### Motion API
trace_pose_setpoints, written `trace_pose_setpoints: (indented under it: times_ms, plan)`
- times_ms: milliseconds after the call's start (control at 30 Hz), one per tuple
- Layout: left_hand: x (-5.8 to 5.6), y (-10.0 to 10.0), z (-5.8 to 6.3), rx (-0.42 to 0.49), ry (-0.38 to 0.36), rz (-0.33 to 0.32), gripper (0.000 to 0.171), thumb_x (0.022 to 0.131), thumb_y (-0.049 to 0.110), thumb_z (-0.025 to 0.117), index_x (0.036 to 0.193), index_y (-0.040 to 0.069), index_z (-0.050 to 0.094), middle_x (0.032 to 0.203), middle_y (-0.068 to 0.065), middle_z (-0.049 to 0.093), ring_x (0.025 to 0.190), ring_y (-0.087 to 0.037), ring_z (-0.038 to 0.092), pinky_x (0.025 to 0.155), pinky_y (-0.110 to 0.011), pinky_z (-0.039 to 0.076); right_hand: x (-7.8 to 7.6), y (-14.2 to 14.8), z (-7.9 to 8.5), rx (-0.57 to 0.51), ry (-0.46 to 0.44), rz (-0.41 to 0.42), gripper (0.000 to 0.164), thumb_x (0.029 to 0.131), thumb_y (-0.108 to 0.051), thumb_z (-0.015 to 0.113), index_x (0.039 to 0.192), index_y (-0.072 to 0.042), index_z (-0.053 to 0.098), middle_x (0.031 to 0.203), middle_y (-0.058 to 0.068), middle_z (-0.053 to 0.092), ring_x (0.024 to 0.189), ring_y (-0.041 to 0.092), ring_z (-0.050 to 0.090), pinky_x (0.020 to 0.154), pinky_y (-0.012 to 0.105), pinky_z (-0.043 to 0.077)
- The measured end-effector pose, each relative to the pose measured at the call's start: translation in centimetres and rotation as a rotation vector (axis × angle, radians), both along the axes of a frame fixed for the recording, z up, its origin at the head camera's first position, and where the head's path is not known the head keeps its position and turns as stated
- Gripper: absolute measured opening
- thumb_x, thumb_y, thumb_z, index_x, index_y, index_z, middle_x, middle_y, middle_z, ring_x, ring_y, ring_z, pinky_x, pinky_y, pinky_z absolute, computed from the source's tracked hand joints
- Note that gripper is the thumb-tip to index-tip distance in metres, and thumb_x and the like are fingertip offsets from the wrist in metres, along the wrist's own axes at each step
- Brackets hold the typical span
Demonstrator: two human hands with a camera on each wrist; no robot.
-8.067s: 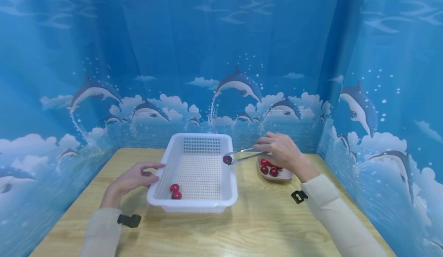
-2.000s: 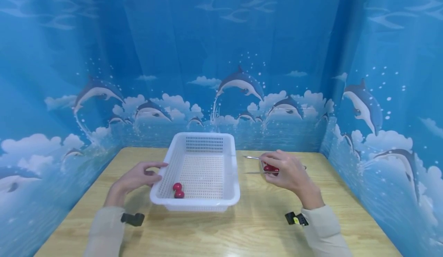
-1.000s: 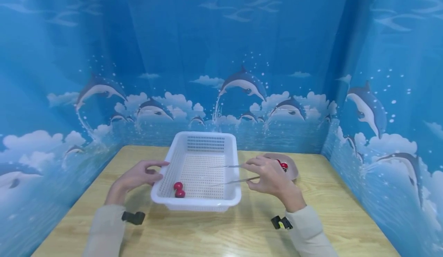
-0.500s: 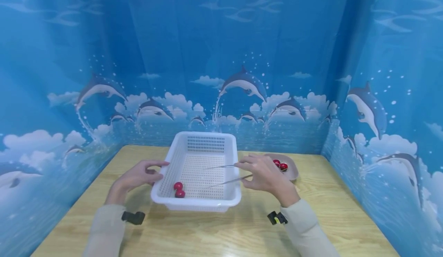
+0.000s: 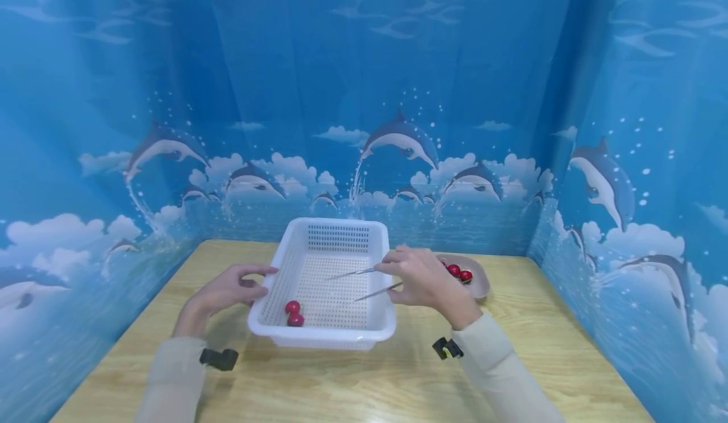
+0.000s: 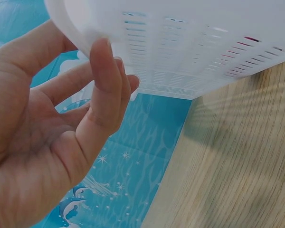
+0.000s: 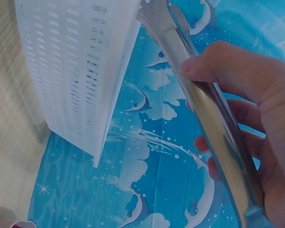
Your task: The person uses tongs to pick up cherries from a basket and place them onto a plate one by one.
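Note:
A white perforated plastic basket stands on the table. My left hand pinches its left rim; in the left wrist view the thumb and fingertips lie at the rim. Two red cherries sit in the basket's near left corner. My right hand grips metal tongs, whose two arms stand spread over the inside of the basket with nothing visible between the tips. In the right wrist view the thumb lies along one arm of the tongs, beside the basket wall.
A small pinkish dish behind the right hand holds several cherries, partly hidden by the hand. The wooden table meets a blue dolphin-print curtain at the back and sides.
Earlier the tongs held a cherry at the basket's right wall, then were over the dish. Since then the right hand has moved left, bringing the spread tongs over the basket. The left hand stays.

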State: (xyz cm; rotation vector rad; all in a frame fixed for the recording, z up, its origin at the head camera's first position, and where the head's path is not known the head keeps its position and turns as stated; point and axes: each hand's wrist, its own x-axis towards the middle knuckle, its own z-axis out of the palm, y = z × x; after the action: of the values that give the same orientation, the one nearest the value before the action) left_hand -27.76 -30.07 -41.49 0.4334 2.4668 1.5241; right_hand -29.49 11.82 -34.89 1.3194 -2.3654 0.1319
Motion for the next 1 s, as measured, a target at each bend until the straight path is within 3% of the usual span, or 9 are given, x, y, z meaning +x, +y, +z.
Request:
trace_pose_setpoints:
  times_ms: [167, 400, 867, 1000]
  plan:
    - [0.0, -0.1, -0.2, 0.002, 0.001, -0.011, 0.059, 0.1, 0.02, 0.068, 0.151, 0.0, 0.049, 0.149, -0.034, 0.05, 0.108, -0.029, 0.073, 0.085, -0.04, 0.064, -0.4, -0.8, 0.1, 0.067, -0.009, -0.002, 0.038, 0.082, -0.029, 0.086, 0.118, -0.018, 0.078, 0.11, -0.001, 0.079, 0.095, 0.017, 0.073, 0.072, 0.028, 0.061]
    - [-0.1, -0.2, -0.2, 0.009, -0.008, -0.016, 0.059, 0.1, 0.02, 0.068, 0.151, -0.001, 0.047, 0.149, -0.034, 0.049, 0.108, -0.028, 0.074, 0.086, -0.042, 0.064, -1.2, -2.5, 0.7, 0.177, -0.022, -0.008, 0.035, 0.081, -0.032, 0.086, 0.115, -0.024, 0.079, 0.103, -0.005, 0.077, 0.081, 0.01, 0.066, 0.061, 0.017, 0.048]
    - [-0.2, -0.2, -0.2, 0.013, -0.014, -0.027, 0.06, 0.1, 0.019, 0.067, 0.152, -0.002, 0.046, 0.146, -0.036, 0.051, 0.106, -0.027, 0.074, 0.085, -0.039, 0.064, -1.8, -7.1, 2.5, 0.346, -0.054, -0.025, 0.039, 0.079, -0.028, 0.086, 0.117, -0.028, 0.078, 0.102, -0.007, 0.077, 0.088, 0.011, 0.069, 0.068, 0.022, 0.055]
    - [-0.3, -0.3, -0.3, 0.017, -0.011, -0.027, 0.059, 0.1, 0.019, 0.068, 0.151, -0.002, 0.047, 0.147, -0.036, 0.051, 0.108, -0.029, 0.073, 0.085, -0.04, 0.064, -1.8, -8.3, 2.7, 0.374, -0.054, -0.034, 0.04, 0.078, -0.028, 0.086, 0.117, -0.031, 0.078, 0.103, -0.007, 0.077, 0.087, 0.011, 0.069, 0.062, 0.02, 0.052]
